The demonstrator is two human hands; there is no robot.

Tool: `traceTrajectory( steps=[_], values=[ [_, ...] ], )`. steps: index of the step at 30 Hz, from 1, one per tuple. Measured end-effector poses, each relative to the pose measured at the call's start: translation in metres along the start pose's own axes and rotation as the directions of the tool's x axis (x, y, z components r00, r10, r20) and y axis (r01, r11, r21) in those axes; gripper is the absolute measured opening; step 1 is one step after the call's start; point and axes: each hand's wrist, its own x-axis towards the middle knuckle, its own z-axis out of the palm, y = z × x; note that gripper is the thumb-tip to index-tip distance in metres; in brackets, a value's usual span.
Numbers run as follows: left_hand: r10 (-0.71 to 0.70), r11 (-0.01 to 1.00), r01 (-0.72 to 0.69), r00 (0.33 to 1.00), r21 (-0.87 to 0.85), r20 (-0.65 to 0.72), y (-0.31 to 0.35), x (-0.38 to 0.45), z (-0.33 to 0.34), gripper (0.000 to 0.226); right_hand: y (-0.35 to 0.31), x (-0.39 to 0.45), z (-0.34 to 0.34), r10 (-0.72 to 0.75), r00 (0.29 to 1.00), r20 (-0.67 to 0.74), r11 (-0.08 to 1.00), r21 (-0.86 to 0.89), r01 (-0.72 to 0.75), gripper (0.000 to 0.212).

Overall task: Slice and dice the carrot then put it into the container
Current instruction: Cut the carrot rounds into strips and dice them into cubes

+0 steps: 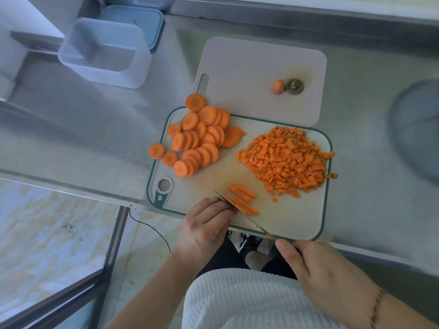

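Roughly halfway: diced carrot (288, 160) lay at three o'clock, rounds (198, 136) at nine undiced, container (104, 52) unfilled; right hand (316, 269) gripped the knife (244, 216), left hand (206, 224) pinned strips (243, 200).

Knife handle (299, 253) hidden inside right hand (325, 271); grey round object (418, 129) edge-cropped, blurred.

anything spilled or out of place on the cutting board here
Yes, a few pieces have strayed. One carrot round sits past the left rim of the green-edged cutting board, on the steel counter. One carrot cube has slipped just past the right rim, away from the diced pile.
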Motion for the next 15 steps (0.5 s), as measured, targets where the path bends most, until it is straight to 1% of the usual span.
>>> traceTrajectory(
  steps=[5,8,11,12,13,14,15],
  values=[
    [-0.017,0.999,0.017,1.000,-0.031,-0.011,0.002,0.000,0.001,0.012,0.002,0.017,0.015,0.020,0.998,-0.064,0.993,-0.118,-0.028,0.069],
    [-0.017,0.999,0.017,1.000,-0.038,0.007,0.001,0.000,0.001,0.008,-0.003,0.026,0.015,-0.024,0.998,-0.059,0.997,-0.068,0.020,0.070],
    [-0.022,0.999,0.023,1.000,-0.044,0.019,-0.001,0.000,0.001,0.009,-0.004,0.018,0.004,-0.018,0.998,-0.054,0.999,0.042,0.020,0.060],
    [-0.021,0.998,0.022,0.999,-0.050,0.026,-0.003,0.001,0.001,0.010,-0.004,0.013,-0.001,-0.005,0.998,-0.061,0.999,0.054,0.008,0.058],
    [-0.012,0.998,0.014,0.999,-0.058,0.032,-0.004,0.002,-0.001,0.013,-0.002,0.009,-0.006,0.004,0.997,-0.073,1.000,0.027,-0.002,0.059],
    [0.001,0.998,0.001,1.000,-0.068,0.029,-0.005,0.001,-0.004,0.014,0.003,0.006,-0.008,-0.005,0.995,-0.100,0.999,-0.046,0.000,0.063],
    [0.004,0.996,-0.003,1.000,-0.087,0.011,-0.005,0.000,-0.007,0.015,0.009,0.004,-0.010,-0.029,0.989,-0.148,0.987,-0.161,0.004,0.068]
  ],
)
